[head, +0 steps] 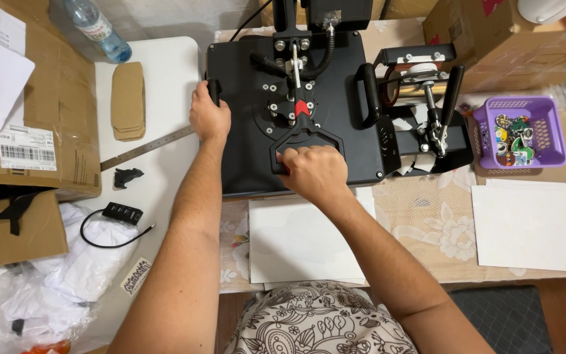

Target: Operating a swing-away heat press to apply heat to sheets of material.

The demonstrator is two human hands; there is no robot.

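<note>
Patterned shirt (319,321) cut off | right hand (314,172) clenched on press handle (306,139) | left hand (208,117) grasping side knob (214,90), mostly hidden

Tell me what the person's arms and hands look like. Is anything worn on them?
Both arms are bare up past the elbows, with no sleeves in view. The left hand and right hand wear no gloves, and no rings, watch or bracelet show. The top below is white with a black swirly flower pattern.

Both forearms bare, no sleeves reaching wrists. Left hand (209,117), right hand (314,173): no rings, watch or gloves visible. Torso in white garment (319,321) with dark floral-paisley line print.
</note>
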